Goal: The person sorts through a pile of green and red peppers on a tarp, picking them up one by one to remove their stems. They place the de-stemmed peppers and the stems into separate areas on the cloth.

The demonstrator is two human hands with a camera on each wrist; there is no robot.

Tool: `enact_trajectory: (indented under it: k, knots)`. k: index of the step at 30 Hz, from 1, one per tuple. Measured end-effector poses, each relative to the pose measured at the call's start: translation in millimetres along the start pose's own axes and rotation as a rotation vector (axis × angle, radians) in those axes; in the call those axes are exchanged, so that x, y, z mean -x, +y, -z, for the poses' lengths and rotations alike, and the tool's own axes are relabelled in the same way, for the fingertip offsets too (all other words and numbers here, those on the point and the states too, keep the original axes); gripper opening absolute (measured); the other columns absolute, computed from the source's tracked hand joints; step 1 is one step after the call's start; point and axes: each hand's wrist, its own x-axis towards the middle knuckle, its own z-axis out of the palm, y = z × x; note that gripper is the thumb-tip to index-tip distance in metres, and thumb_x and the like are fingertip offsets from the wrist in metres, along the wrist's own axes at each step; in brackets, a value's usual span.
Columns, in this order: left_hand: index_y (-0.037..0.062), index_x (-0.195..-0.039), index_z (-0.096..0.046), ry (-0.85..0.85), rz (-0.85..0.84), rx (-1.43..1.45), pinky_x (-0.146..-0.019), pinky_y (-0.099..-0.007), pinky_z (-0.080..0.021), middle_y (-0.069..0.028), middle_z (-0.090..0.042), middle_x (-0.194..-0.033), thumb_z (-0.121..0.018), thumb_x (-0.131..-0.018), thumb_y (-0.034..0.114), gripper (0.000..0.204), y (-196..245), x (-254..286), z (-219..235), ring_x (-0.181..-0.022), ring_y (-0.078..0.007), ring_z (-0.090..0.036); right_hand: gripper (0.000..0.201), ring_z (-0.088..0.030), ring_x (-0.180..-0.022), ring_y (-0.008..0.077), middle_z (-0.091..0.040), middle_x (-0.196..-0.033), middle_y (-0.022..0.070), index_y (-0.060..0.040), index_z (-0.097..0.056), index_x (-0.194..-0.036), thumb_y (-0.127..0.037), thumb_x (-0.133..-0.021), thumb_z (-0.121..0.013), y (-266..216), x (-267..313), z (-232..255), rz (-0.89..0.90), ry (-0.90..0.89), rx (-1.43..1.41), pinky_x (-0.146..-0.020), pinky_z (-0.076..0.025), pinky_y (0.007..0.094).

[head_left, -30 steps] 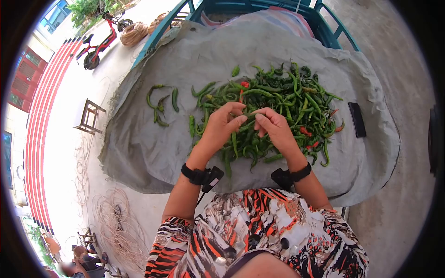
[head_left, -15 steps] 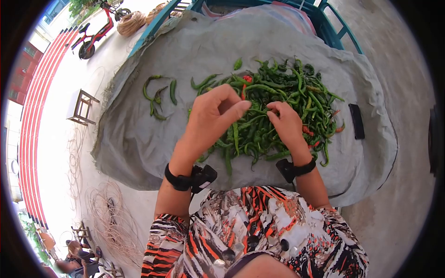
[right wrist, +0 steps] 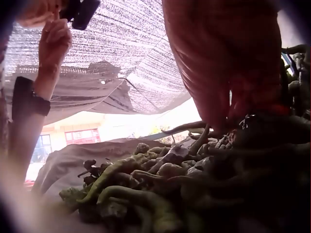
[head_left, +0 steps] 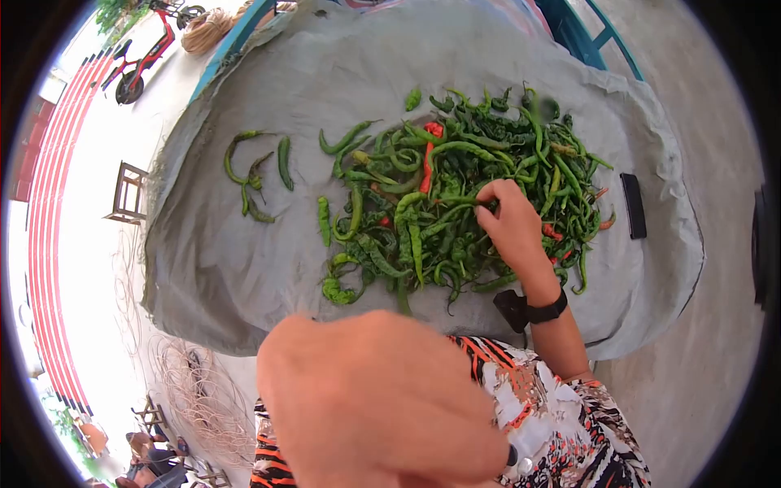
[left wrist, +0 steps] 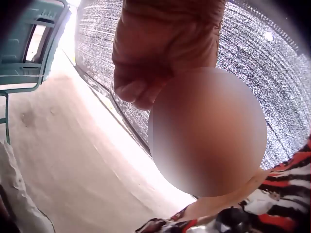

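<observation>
My right hand (head_left: pixel 514 228) is over the right part of a pile of green chili peppers (head_left: pixel 382 256). Its thumb and forefinger pinch a slender green chili pepper (head_left: pixel 457 200), which points left from the fingertips. My left hand (head_left: pixel 374 398) is raised close to the head camera, large and blurred, its back toward the view. In the left wrist view its fingers (left wrist: pixel 131 90) are curled beside the blurred face, and nothing shows in them. A long red pepper (head_left: pixel 428 163) lies among the green ones.
Several chili peppers (head_left: pixel 242 167) lie apart on the left of the grey cloth (head_left: pixel 220 268). A black phone (head_left: pixel 633 206) rests at the right. The cloth drapes over a blue-green cart (head_left: pixel 569 32). Beyond the left edge stand a small stool (head_left: pixel 126 193) and a red bike (head_left: pixel 150 53).
Both hands were together over the pile. My left hand has come away, up and back toward the face. My right hand has stayed over the peppers, moving slightly right.
</observation>
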Motion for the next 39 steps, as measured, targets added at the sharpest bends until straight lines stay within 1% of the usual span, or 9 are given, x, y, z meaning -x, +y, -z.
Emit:
enact_trajectory:
  k: [8, 11, 13, 16, 19, 22, 28, 34, 39]
  knots:
    - [0.0429, -0.087, -0.068, 0.104, 0.187, 0.107, -0.037, -0.0241, -0.023, 0.0033, -0.044, -0.062, -0.066, -0.081, 0.004, 0.040, -6, 11, 10, -0.043, -0.0081, -0.035, 0.013, -0.053, -0.069, 0.0043, -0.057, -0.083, -0.0007, -0.0031, -0.052, -0.100, -0.005, -0.091, -0.062, -6, -7, -11, -0.108, 0.314, -0.788, -0.061, -0.042, 0.0199]
    - [0.0212, -0.072, -0.061, 0.312, 0.564, 0.137, -0.038, -0.0272, -0.020, -0.0014, -0.044, -0.055, -0.071, -0.058, 0.013, 0.019, 9, -6, 8, -0.040, -0.0130, -0.033, 0.017, -0.053, -0.069, 0.0057, -0.056, -0.084, 0.0005, -0.0033, -0.051, -0.103, -0.006, -0.091, -0.062, -7, -5, 0, -0.196, 0.315, -0.939, -0.062, -0.045, 0.0200]
    - [0.0105, -0.074, -0.060, 0.200, 0.745, -0.004, -0.039, -0.0293, -0.023, -0.0036, -0.047, -0.055, -0.072, -0.057, 0.014, 0.022, 10, -7, 14, -0.041, -0.0152, -0.037, 0.019, -0.056, -0.068, 0.0067, -0.059, -0.088, 0.0023, -0.0036, -0.052, -0.110, -0.009, -0.094, -0.060, -2, -2, 2, -0.199, 0.310, -1.017, -0.061, -0.048, 0.0211]
    - [0.0092, -0.095, -0.062, -0.204, 0.736, -0.371, -0.043, -0.0316, -0.035, -0.0038, -0.053, -0.063, -0.071, -0.077, 0.007, 0.020, -21, 17, 36, -0.050, -0.0159, -0.049, 0.024, -0.059, -0.069, 0.0076, -0.062, -0.093, 0.0045, -0.0043, -0.052, -0.117, -0.014, -0.096, -0.057, 6, 3, 4, -0.190, 0.274, -1.179, -0.061, -0.052, 0.0229]
    - [0.0057, -0.103, -0.062, -0.146, 1.034, -0.575, -0.051, -0.0327, -0.042, -0.0044, -0.054, -0.067, -0.074, -0.081, 0.018, 0.028, -66, 45, 34, -0.055, -0.0189, -0.051, 0.024, -0.059, -0.069, 0.0078, -0.061, -0.092, 0.0046, -0.0044, -0.052, -0.119, -0.014, -0.097, -0.057, -1, 8, 10, -0.142, 0.281, -1.271, -0.062, -0.054, 0.0248]
    - [0.0062, -0.108, -0.064, -0.202, 0.978, -0.764, -0.053, -0.0314, -0.042, -0.0037, -0.055, -0.068, -0.075, -0.082, 0.023, 0.033, -87, 67, 25, -0.056, -0.0179, -0.051, 0.025, -0.060, -0.077, 0.0098, -0.061, -0.093, 0.0056, -0.0038, -0.052, -0.120, -0.013, -0.097, -0.056, 0, 15, 14, -0.094, 0.212, -1.376, -0.066, -0.055, 0.0256]
    - [0.0084, -0.111, -0.065, -0.250, 1.318, -0.528, -0.055, -0.0330, -0.042, -0.0067, -0.057, -0.069, -0.070, -0.087, 0.022, 0.028, -86, 67, 9, -0.058, -0.0182, -0.052, 0.025, -0.061, -0.080, 0.0120, -0.061, -0.096, 0.0076, -0.0031, -0.051, -0.121, -0.013, -0.098, -0.054, -2, 26, 19, -0.086, 0.101, -1.385, -0.069, -0.054, 0.0261]
    - [0.0046, -0.092, -0.063, -0.177, 1.093, -0.696, -0.056, -0.0341, -0.042, -0.0075, -0.055, -0.064, -0.067, -0.089, 0.021, 0.017, -83, 97, -5, -0.060, -0.0185, -0.054, 0.023, -0.061, -0.081, 0.0112, -0.063, -0.098, 0.0070, -0.0042, -0.052, -0.118, -0.012, -0.097, -0.056, 1, 30, 15, -0.013, -0.084, -1.368, -0.072, -0.052, 0.0250]
    - [0.0053, -0.087, -0.060, 0.008, 1.342, -0.815, -0.060, -0.0386, -0.044, -0.0120, -0.059, -0.071, -0.061, -0.091, 0.025, 0.020, -75, 102, -6, -0.067, -0.0282, -0.058, 0.022, -0.059, -0.086, 0.0102, -0.064, -0.104, 0.0058, -0.0041, -0.054, -0.115, -0.009, -0.095, -0.059, 6, 28, 14, -0.055, -0.218, -1.247, -0.076, -0.051, 0.0264]
